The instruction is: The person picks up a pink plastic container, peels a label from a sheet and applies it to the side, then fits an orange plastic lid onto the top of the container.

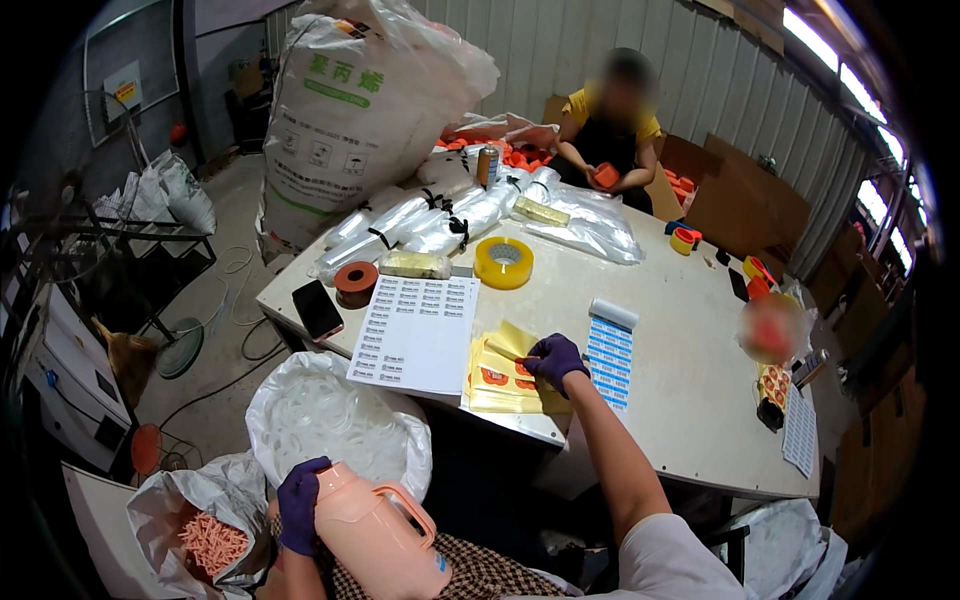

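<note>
A pink thermos jug [372,530] with a looped handle lies tilted over my lap. My left hand [301,506], in a purple glove, grips it at its upper end. A small blue-and-white sticker shows near the jug's other end. Across the table edge my right hand [556,361], also gloved in purple, pinches the raised edge of a yellow label sheet [490,392] with red-orange labels on it. Beside this sheet, on the left, lie white sheets of printed labels [420,335]. To the right of my right hand is a strip of blue labels [609,360].
Tape roll [504,262], brown roll [356,285] and phone [319,309] lie on the table [690,400]. Bagged plastic covers its far side, where a co-worker [612,135] holds a red part. Sacks of clear rings [335,420] and pink pieces [213,541] stand by my left arm.
</note>
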Demonstrator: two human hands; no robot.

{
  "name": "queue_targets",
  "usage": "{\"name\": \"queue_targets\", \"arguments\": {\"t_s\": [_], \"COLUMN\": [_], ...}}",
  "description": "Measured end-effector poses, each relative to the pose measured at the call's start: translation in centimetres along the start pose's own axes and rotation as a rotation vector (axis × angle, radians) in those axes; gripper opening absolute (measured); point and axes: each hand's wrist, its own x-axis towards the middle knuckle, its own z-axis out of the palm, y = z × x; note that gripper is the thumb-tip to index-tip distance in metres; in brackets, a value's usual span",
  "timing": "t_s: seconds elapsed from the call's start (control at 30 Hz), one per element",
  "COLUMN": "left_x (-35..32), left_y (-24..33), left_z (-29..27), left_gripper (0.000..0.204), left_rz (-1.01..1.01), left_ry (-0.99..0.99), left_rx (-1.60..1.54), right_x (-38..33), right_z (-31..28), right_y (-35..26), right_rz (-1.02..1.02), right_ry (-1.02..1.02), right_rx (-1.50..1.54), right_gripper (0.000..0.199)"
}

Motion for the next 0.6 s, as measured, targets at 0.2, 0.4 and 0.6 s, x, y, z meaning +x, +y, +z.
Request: {"name": "queue_targets", "arguments": {"t_s": [0.2, 0.4, 0.6], "left_x": [0.5, 0.1, 0.2], "left_y": [0.3, -0.4, -2.1], "left_z": [0.8, 0.8, 0.4], "left_gripper": [0.042, 0.037, 0.037], "left_rz": [0.028, 0.015, -0.049], "left_ry": [-0.021, 0.016, 0.049], "left_rx": [0.109, 0.048, -0.006], "right_x": [0.7, -1.0, 0.7], "right_z": [-0.5, -0.1, 1.3], "right_y": [2.5, 2.6, 4.2], "right_rz": [-0.151, -0.372, -0.389], "right_ry": [-0.044, 0.056, 0.175], "right_rx": [0.055, 0.021, 0.143], "right_gripper": [0.036, 0.045, 0.020]}}
